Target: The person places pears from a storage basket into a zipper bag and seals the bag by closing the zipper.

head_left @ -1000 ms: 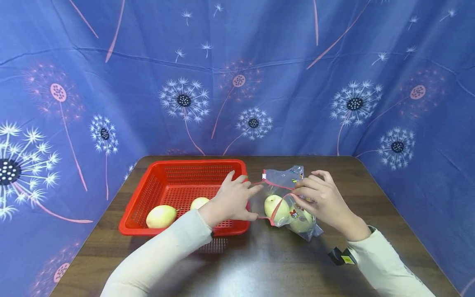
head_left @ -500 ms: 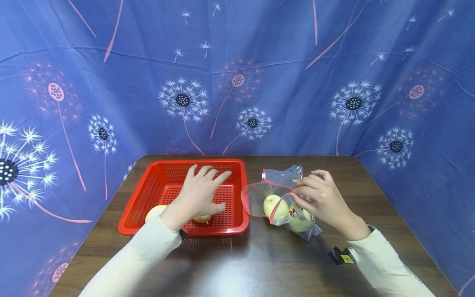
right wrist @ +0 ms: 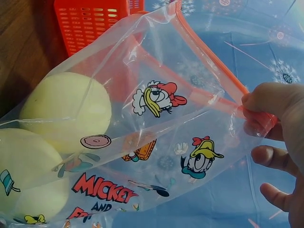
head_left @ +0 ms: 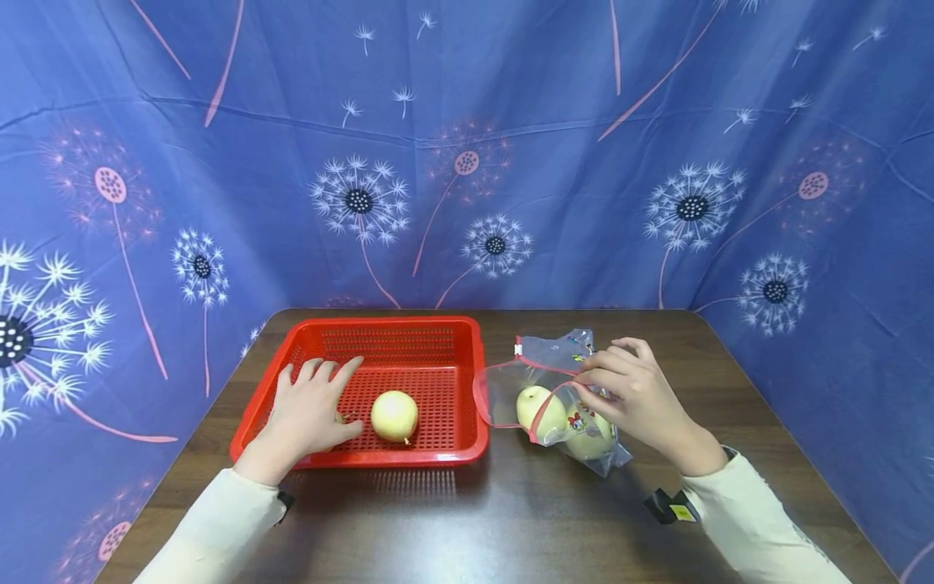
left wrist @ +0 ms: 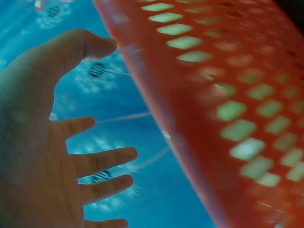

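My left hand (head_left: 306, 410) is over the left part of the red plastic basket (head_left: 470, 389), fingers spread. It mostly hides one pale yellow pear beneath it; whether it touches that pear I cannot tell. Just right of this hand, another pear (head_left: 395, 417) lies on the basket floor. With thumb and index finger, my right hand (right wrist: 280, 128) pinches the red zip edge of a clear zip bag (right wrist: 161, 166) printed with cartoon ducks. The bag's mouth gapes toward the basket. Inside it rest two pears, one nearer the mouth (right wrist: 69, 111) and one deeper (right wrist: 31, 175).
Basket and bag stand side by side on a brown wooden table (head_left: 467, 527), the bag's mouth right at the basket's right rim. A blue cloth (head_left: 584, 162) with dandelion prints hangs behind and along both sides.
My left hand has left the bag's mouth and moved left across the basket, uncovering the right-hand pear and covering the left one. My right hand stays on the bag's edge.
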The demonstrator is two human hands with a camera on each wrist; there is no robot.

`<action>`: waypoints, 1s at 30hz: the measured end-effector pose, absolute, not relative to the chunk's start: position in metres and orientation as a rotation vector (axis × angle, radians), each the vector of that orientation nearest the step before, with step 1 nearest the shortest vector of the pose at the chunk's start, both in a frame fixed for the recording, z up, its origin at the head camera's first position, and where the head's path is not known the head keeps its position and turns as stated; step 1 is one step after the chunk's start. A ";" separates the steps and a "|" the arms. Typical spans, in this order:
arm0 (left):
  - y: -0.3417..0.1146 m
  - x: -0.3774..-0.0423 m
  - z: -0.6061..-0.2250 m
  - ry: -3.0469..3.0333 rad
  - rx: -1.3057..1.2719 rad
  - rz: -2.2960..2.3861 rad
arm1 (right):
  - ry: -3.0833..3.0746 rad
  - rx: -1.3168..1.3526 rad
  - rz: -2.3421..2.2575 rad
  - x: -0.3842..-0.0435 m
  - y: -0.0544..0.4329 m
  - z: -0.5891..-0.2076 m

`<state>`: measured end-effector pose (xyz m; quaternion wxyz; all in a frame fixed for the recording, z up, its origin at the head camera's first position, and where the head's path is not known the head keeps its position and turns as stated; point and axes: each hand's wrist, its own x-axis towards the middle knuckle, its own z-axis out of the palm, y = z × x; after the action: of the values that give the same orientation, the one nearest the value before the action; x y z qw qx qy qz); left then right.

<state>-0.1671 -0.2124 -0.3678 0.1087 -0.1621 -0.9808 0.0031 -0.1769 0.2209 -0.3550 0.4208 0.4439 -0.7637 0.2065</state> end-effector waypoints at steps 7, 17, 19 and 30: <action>-0.237 -0.169 -0.390 -2.970 -0.360 -0.028 | -1.927 1.106 0.520 -0.174 0.221 -0.356; -0.245 -0.179 -0.403 -3.149 -0.300 -0.025 | -1.983 1.083 0.529 -0.173 0.223 -0.357; -0.246 -0.183 -0.404 -3.180 -0.301 -0.023 | -1.976 1.085 0.526 -0.173 0.224 -0.357; -0.251 -0.191 -0.412 -3.309 -0.340 0.038 | -1.953 1.098 0.529 -0.175 0.223 -0.357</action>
<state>-0.1905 -0.2505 -0.4122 -0.0924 -0.1019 -0.9904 0.0113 -0.1746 0.2227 -0.3574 0.4077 0.4357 -0.7746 0.2098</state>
